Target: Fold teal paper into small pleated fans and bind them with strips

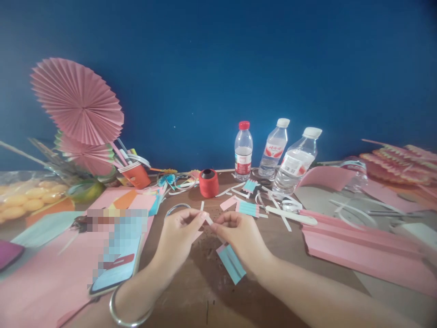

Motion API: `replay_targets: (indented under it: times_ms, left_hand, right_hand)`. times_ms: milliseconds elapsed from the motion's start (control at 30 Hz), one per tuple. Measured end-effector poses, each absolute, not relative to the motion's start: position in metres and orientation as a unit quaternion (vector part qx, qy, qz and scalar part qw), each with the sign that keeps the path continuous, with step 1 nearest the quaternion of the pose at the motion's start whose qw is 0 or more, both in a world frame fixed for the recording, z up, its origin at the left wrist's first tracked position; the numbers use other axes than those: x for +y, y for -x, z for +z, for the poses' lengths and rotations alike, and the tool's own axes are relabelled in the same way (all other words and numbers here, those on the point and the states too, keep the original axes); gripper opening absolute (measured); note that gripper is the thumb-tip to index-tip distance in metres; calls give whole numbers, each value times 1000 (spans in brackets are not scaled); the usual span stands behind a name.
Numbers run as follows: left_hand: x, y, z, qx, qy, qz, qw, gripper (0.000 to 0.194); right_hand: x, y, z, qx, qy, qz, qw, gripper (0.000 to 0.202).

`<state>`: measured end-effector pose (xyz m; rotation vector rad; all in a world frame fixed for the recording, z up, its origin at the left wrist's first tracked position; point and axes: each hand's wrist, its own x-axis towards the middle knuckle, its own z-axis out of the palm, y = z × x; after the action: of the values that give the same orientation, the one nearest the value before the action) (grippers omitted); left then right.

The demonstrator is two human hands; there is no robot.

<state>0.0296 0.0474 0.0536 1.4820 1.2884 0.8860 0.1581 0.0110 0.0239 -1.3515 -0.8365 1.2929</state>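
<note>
My left hand (179, 237) and my right hand (244, 234) meet above the middle of the table, thumbs and fingers pinched. Between their tips shows a short narrow white strip (208, 219), which both hands hold; whether it is paper or tape is unclear. A pale strip end (202, 206) sticks up behind my left fingers. Just below my right hand lies a small blue-and-pink folded paper piece (232, 265). Beyond that hand rests another blue pleated paper piece (248, 208), beside a small pink piece (228, 202).
A red roll-shaped object (208, 183) stands ahead, with bottles (243, 152) to its right. White strips (273, 200) and a white-handled tool (291, 216) lie at right, near folded pink paper (358, 250). At left are a phone (118, 269), a cup (134, 175) and a pink paper fan (80, 102).
</note>
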Motion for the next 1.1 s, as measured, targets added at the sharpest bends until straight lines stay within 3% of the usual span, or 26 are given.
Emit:
replay_targets:
  times_ms: [1100]
  left_hand:
    - [49,-30,53,494,-566,352,558,22]
  right_hand:
    - [11,-159,23,-373,549,546,511,15]
